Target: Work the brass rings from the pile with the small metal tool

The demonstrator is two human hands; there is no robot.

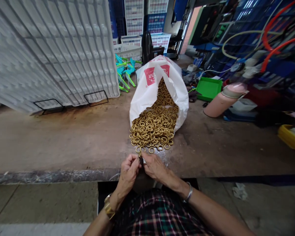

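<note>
My left hand point(129, 169) and my right hand point(156, 166) meet at the front of the workbench, fingertips almost touching. A brass-coloured ring point(140, 154) shows at the fingertips, pinched by my left hand. Between the hands is a small dark piece point(141, 160), with a bit of white beside it. My right hand is closed around something mostly hidden by its fingers. Just beyond, many similar rings point(153, 126) spill from the mouth of a white plastic sack point(142, 98) with red print. Several of them lie loose at the front of the heap.
The brown workbench point(64, 144) has its front edge just under my hands. White ribbed trays point(71, 42) stand upright at left in black wire holders. At right are a green tray point(208, 88), a pink bottle point(220, 103) and a yellow container point(291, 136). Crates point(134, 24) are stacked behind.
</note>
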